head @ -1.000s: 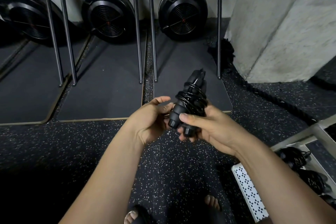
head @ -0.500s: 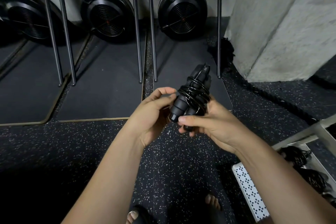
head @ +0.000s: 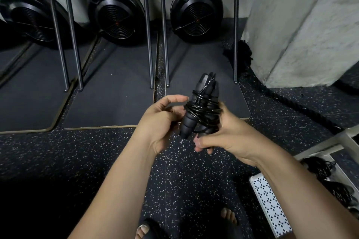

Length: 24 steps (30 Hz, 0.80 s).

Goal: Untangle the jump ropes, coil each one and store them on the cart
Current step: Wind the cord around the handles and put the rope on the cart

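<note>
A black jump rope (head: 202, 110) is bundled, its cord wound several times round the two handles held side by side. My right hand (head: 229, 134) grips the bundle's lower end from the right, thumb across the front. My left hand (head: 161, 122) curls against the left handle, thumb raised above it. The bundle points up and away from me, at chest height over the speckled floor. The white cart (head: 270, 200) stands at the lower right, and coiled black ropes (head: 318, 169) lie on its shelf.
A concrete pillar (head: 303, 25) rises at the right, with a thick black rope (head: 303, 110) trailing along the floor by its base. Dark mats (head: 116, 93), thin metal poles (head: 147, 44) and round fan machines (head: 196, 11) line the far wall. My feet show at the bottom.
The bundle has risen slightly and tilted more upright. My left hand has closed in from an open pose to curl against the left handle.
</note>
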Each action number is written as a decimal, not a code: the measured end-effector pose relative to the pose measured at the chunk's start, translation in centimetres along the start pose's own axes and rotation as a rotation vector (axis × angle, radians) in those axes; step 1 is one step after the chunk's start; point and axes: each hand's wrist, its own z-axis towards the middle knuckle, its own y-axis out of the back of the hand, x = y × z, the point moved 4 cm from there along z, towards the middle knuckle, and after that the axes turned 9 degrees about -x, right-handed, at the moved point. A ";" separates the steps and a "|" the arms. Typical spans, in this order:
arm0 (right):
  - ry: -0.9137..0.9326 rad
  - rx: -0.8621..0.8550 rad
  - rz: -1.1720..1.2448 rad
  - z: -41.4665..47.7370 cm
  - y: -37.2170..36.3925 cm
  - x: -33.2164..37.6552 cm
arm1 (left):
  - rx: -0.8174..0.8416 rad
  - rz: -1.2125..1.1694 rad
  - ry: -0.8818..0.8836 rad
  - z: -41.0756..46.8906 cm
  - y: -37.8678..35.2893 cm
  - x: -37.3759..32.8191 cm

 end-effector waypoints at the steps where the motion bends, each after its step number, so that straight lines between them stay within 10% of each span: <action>1: -0.016 0.005 -0.011 0.0 0.0 0.0 | -0.021 0.000 -0.007 0.0 0.3 -0.1; 24: -0.197 0.122 -0.163 -0.1 -1.2 -1.5 | -0.149 0.136 -0.143 0.2 -0.1 -0.2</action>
